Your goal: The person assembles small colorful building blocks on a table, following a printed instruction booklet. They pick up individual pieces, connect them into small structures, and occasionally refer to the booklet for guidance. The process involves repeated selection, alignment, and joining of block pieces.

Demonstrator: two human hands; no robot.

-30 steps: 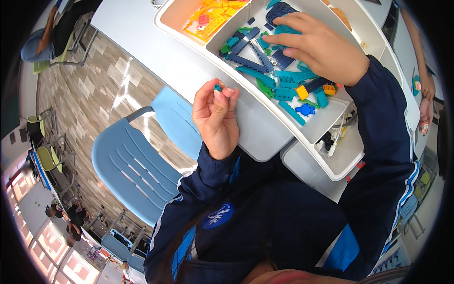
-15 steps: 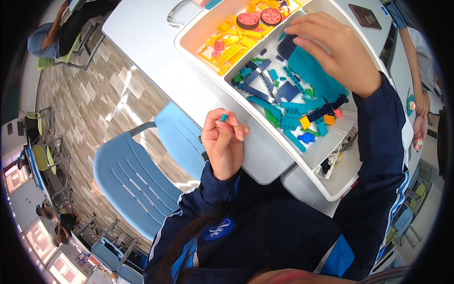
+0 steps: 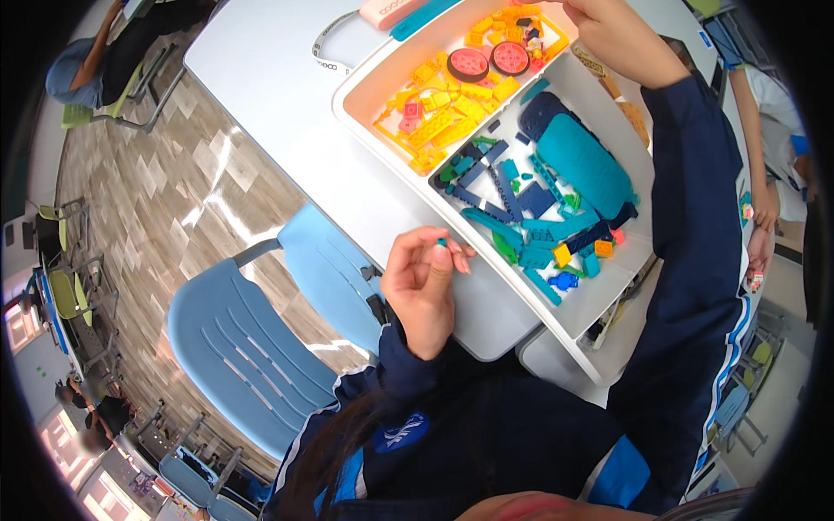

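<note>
My left hand is raised just off the near edge of the white table, thumb and forefinger pinching a tiny teal plastic piece; too small to tell its long axis. Other fingers curled in.

Just beyond and to the right of it: white divided sorting tray. Its nearer compartment holds the blue and teal building pieces, with a large rounded teal shell on top and a few orange and pink bits at the near corner. The left hand is much the nearer to this compartment; nothing lies between.

Farther compartment: yellow and orange bricks, two dark wheels with red hubs.

My right hand is stretched to the tray's far end, over the yellow side. Fingers cut off at the frame edge; cannot tell their state.

Left, below table: pale blue plastic chair on a wood-pattern floor. Another person's hand at far right.
</note>
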